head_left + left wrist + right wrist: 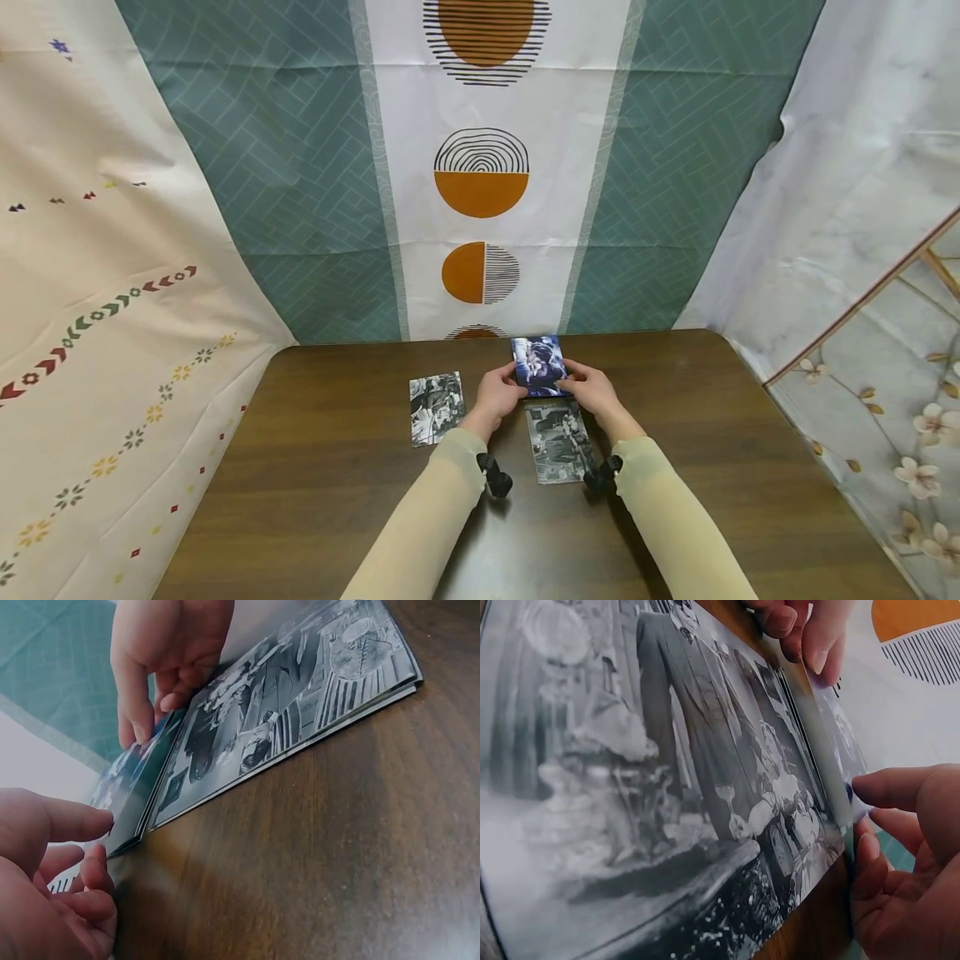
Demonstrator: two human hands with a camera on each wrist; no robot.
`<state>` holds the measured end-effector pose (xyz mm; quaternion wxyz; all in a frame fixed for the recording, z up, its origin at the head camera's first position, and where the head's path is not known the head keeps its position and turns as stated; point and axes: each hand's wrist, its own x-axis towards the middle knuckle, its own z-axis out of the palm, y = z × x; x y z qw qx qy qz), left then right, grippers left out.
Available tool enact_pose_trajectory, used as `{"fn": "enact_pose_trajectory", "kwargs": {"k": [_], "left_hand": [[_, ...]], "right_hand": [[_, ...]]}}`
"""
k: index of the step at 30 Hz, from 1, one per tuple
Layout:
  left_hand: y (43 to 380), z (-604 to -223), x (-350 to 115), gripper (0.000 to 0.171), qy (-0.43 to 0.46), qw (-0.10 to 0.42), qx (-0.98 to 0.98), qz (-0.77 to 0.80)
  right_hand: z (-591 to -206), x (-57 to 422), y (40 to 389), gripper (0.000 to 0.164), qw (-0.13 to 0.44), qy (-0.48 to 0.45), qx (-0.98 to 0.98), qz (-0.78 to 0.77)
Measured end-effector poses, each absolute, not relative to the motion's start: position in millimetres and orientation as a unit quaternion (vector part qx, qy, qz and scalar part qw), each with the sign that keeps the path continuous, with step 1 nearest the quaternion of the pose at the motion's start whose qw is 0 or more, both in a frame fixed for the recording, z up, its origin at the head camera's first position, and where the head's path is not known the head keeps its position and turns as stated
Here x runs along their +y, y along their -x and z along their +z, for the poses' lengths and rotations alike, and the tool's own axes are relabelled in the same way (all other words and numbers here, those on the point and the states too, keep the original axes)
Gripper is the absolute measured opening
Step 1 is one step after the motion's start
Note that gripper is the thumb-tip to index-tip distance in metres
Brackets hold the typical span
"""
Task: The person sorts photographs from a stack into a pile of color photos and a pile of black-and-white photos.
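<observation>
A glossy blue-and-white picture card (538,365) stands near the table's far edge, between both hands. My left hand (498,395) pinches its left side near the lower corner. On its right side, my right hand (595,392) grips the edge with thumb and fingers. In the left wrist view, the thumb of my left hand (56,870) lies on the card's face. The right wrist view has my right hand (915,847) at the card's other edge. Just nearer to me lies a black-and-white picture card (560,443), flat on the table.
Another black-and-white picture card (437,408) lies left of my left hand. The brown wooden table (315,467) ends at a hanging green and white cloth (322,208). Patterned cloths (97,333) hang at both sides. Each wrist wears a small black camera (497,478).
</observation>
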<state>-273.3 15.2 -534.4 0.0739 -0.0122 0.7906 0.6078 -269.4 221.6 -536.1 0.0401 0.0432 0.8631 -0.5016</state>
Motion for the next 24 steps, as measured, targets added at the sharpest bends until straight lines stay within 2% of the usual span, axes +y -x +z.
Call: {"fn": "enact_pose_trajectory", "kwargs": {"k": [10,24], "left_hand": [[276.9,-540.5,20.1,0.061,0.041,0.056,0.81,0.582],[277.5,-534.0,23.6,0.059,0.043,0.059,0.833,0.549]], "right_hand": [[-539.7,217.4,270.7,0.059,0.046,-0.062,0.875,-0.477],[-534.7,220.2,271.6,0.058,0.036,-0.067,0.882,-0.466]]}}
